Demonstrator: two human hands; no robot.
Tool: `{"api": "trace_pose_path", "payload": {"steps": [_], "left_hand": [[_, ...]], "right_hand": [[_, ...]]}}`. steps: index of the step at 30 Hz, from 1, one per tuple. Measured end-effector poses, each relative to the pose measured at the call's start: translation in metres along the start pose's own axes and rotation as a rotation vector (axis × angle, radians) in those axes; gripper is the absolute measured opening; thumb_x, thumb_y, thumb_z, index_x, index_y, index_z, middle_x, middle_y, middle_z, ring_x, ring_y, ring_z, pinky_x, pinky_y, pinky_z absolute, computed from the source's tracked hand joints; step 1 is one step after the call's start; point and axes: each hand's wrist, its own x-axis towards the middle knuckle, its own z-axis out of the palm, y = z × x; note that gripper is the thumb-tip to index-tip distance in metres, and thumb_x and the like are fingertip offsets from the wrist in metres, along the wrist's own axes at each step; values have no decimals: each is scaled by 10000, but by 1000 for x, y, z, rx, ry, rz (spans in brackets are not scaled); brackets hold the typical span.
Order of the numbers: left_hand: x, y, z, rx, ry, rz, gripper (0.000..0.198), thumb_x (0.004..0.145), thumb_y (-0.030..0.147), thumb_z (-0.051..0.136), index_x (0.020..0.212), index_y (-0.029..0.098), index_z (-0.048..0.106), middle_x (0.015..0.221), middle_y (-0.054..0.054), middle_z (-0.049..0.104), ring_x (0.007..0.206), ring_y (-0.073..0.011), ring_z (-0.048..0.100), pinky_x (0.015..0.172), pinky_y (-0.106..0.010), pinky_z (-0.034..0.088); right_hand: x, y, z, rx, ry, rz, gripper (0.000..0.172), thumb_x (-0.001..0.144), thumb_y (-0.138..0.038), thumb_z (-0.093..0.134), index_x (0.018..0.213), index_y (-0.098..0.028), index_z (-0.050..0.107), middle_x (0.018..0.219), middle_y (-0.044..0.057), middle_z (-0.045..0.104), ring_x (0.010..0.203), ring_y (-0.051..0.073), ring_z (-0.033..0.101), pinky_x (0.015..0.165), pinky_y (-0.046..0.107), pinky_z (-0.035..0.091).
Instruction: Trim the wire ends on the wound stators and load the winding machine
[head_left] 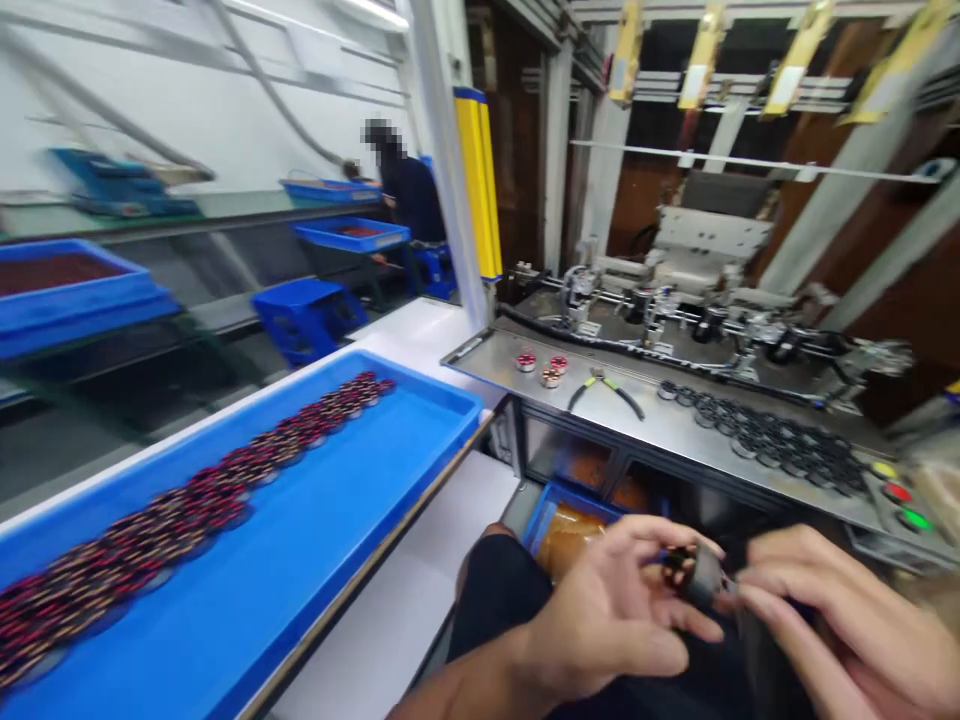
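Observation:
Above my lap, my left hand (600, 610) holds a small wound motor stator (703, 576), a dark ring with copper coils, between thumb and fingers. My right hand (840, 610) meets it from the right. Its thumb and forefinger are pinched together at the stator's right side; what they grip there is blurred and too small to name. On the metal bench ahead lie cutting pliers (628, 400) with black and green handles, spread apart. Beside them sit 3 coil-wound stators (551, 377), red and copper coloured.
At left, a long blue tray (322, 540) bears rows of red and copper stators (202, 500). Black rings (780, 440) line the bench's right, near lit buttons (898, 493). Behind stands a winding machine (705, 250). A person (416, 195) sits farther off by a blue stool (304, 305).

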Motion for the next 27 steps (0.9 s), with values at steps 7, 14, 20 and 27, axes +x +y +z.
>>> {"api": "trace_pose_path", "payload": {"steps": [7, 14, 20, 27], "left_hand": [[10, 6, 3, -19, -22, -317, 592, 837, 679, 639, 1004, 119, 728, 864, -123, 765, 838, -235, 753, 714, -269, 557], [6, -1, 9, 70, -66, -323, 398, 939, 498, 601, 1038, 124, 695, 732, -82, 741, 603, -171, 724, 529, -200, 527], [6, 9, 17, 136, 206, 20, 383, 714, 317, 874, 1046, 298, 684, 1108, -16, 700, 1088, -221, 686, 910, -295, 554], [19, -3, 2, 65, -115, -610, 733, 911, 734, 411, 882, 74, 731, 747, -160, 740, 674, -258, 729, 624, -326, 566]], "right_hand": [[19, -10, -7, 200, -88, -28, 146, 980, -117, 552, 869, -171, 630, 732, 31, 653, 664, 121, 636, 600, 205, 560], [8, -6, -10, 166, -39, -22, 141, 1000, -154, 559, 888, -151, 644, 760, 42, 653, 677, 117, 615, 617, 215, 546], [0, -3, -6, 207, 45, 86, 131, 964, -100, 586, 858, -155, 640, 758, 35, 653, 689, 119, 617, 633, 218, 539], [4, 3, -9, 295, -31, -33, 150, 1003, -168, 568, 883, -142, 653, 764, 50, 657, 683, 111, 624, 635, 205, 549]]}}
